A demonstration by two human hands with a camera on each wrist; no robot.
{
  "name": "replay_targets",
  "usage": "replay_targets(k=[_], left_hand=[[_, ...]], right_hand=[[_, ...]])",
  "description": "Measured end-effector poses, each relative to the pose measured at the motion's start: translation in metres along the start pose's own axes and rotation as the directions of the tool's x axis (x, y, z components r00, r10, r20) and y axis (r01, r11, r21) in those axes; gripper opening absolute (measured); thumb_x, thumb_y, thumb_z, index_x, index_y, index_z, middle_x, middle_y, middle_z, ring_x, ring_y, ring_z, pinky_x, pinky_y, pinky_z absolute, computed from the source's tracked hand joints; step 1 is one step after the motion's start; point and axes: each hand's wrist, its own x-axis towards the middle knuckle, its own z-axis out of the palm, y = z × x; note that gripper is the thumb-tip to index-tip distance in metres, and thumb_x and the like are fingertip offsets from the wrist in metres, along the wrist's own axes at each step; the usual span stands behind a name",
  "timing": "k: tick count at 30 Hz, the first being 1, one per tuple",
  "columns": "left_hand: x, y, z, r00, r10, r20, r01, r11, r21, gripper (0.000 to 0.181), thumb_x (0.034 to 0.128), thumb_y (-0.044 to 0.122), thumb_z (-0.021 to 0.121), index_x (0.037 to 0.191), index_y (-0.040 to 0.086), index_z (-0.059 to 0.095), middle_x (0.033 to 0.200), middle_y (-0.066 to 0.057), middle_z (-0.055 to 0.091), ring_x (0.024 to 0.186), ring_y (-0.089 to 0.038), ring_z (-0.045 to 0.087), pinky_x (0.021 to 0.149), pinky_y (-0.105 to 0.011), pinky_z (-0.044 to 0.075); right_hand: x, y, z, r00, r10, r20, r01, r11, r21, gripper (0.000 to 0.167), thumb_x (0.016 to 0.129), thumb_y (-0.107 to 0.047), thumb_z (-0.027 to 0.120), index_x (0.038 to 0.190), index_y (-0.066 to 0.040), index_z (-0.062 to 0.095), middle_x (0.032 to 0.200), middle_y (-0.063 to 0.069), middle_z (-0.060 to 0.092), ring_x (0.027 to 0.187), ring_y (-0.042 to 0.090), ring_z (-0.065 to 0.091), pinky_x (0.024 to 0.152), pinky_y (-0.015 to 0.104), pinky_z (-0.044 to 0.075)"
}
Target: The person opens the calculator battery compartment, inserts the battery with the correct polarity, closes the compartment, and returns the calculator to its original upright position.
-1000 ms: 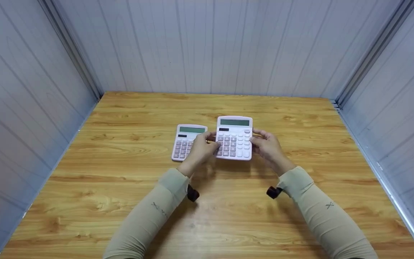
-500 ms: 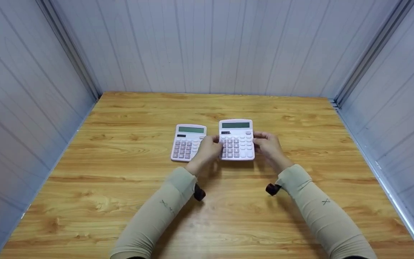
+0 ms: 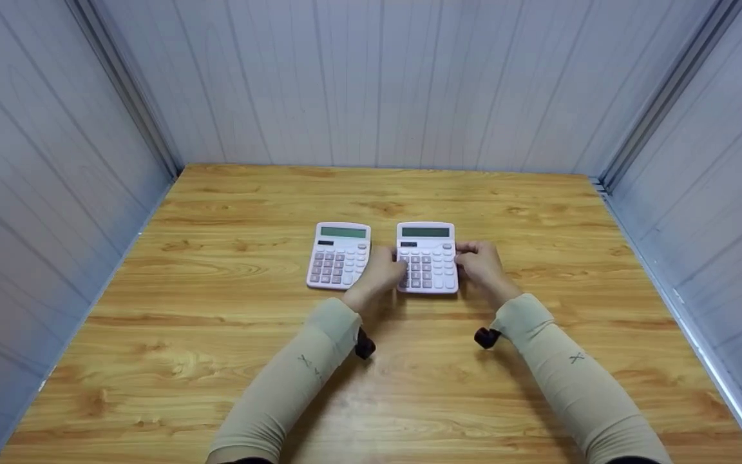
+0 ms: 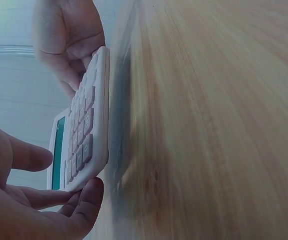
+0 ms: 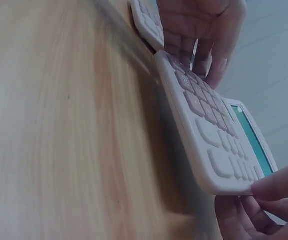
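A white calculator (image 3: 435, 264) with pinkish-grey number keys is held by its two sides, face up, just above the table. My left hand (image 3: 379, 272) grips its left edge, the thumb lying over the keys and other fingers at the side and underneath. On the opposite edge, my right hand (image 3: 482, 265) pinches it between thumb and fingers. A shadow gap shows under the calculator (image 5: 184, 125) in the right wrist view. A second, matching calculator (image 3: 343, 246) lies flat to the left, its lower right corner partly covered by my left hand.
The wooden table (image 3: 216, 361) extends around both calculators. Pale panelled walls (image 3: 371, 84) enclose it at the back, left and right. A dark wrist camera (image 3: 487, 338) hangs under each sleeve, low over the wood.
Both hands have lowered the held calculator towards the table and shifted it slightly right and nearer to me. Its tilt has flattened. The second calculator has stayed in place.
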Motion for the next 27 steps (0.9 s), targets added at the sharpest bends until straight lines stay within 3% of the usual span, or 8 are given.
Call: replay_targets(k=[5, 8, 18, 22, 27], left_hand=[[-0.0004, -0.0034, -0.0002, 1.0, 0.012, 0.029, -0.014, 0.997, 0.073, 0.03, 0.0996, 0.005, 0.051, 0.119, -0.006, 0.071, 0.091, -0.002, 0.058, 0.088, -0.018, 0.054, 0.073, -0.026, 0.045], [-0.0012, -0.0053, -0.0006, 0.999, -0.02, 0.036, 0.017, 0.997, 0.071, 0.032, 0.099, 0.007, 0.052, 0.122, -0.007, 0.069, 0.095, -0.004, 0.059, 0.091, -0.02, 0.055, 0.076, -0.028, 0.047], [-0.0043, -0.0045, -0.0009, 0.993, -0.095, 0.073, 0.094, 0.996, 0.012, 0.044, 0.1024, 0.015, 0.058, 0.14, -0.007, 0.06, 0.118, -0.009, 0.066, 0.109, -0.022, 0.059, 0.102, -0.038, 0.054], [-0.0049, -0.0038, -0.0006, 0.993, -0.093, 0.073, 0.093, 0.996, 0.008, 0.042, 0.1034, 0.018, 0.06, 0.138, -0.007, 0.062, 0.124, -0.013, 0.069, 0.112, -0.023, 0.061, 0.106, -0.04, 0.054], [-0.0065, -0.001, -0.0027, 0.994, -0.074, 0.076, 0.068, 0.995, 0.069, 0.06, 0.1058, 0.021, 0.062, 0.157, -0.008, 0.047, 0.148, -0.023, 0.063, 0.136, -0.029, 0.059, 0.124, -0.046, 0.047]], right_hand=[[0.0028, 0.0039, 0.0009, 1.0, 0.023, 0.012, -0.023, 0.999, -0.028, 0.04, 0.103, 0.008, 0.054, 0.141, 0.011, 0.062, 0.118, 0.013, 0.067, 0.094, 0.013, 0.067, 0.079, 0.022, 0.06], [0.0032, 0.0056, 0.002, 1.0, 0.021, 0.016, -0.02, 0.998, -0.054, 0.038, 0.102, 0.008, 0.055, 0.139, 0.012, 0.063, 0.115, 0.013, 0.068, 0.088, 0.012, 0.068, 0.076, 0.021, 0.06], [0.0023, 0.0078, 0.0036, 1.0, 0.004, -0.013, -0.006, 0.991, -0.132, 0.039, 0.1, 0.008, 0.055, 0.137, 0.011, 0.067, 0.113, 0.012, 0.067, 0.09, 0.013, 0.065, 0.071, 0.018, 0.057], [0.0021, 0.0094, 0.0021, 1.0, -0.016, -0.022, 0.013, 0.993, -0.118, 0.04, 0.099, 0.008, 0.056, 0.138, 0.011, 0.067, 0.109, 0.01, 0.068, 0.086, 0.01, 0.065, 0.07, 0.017, 0.057], [-0.003, 0.0074, -0.0039, 0.999, -0.024, -0.048, 0.018, 0.992, -0.122, 0.037, 0.101, -0.003, 0.061, 0.137, 0.006, 0.069, 0.108, 0.009, 0.069, 0.085, 0.011, 0.066, 0.071, 0.021, 0.059]])
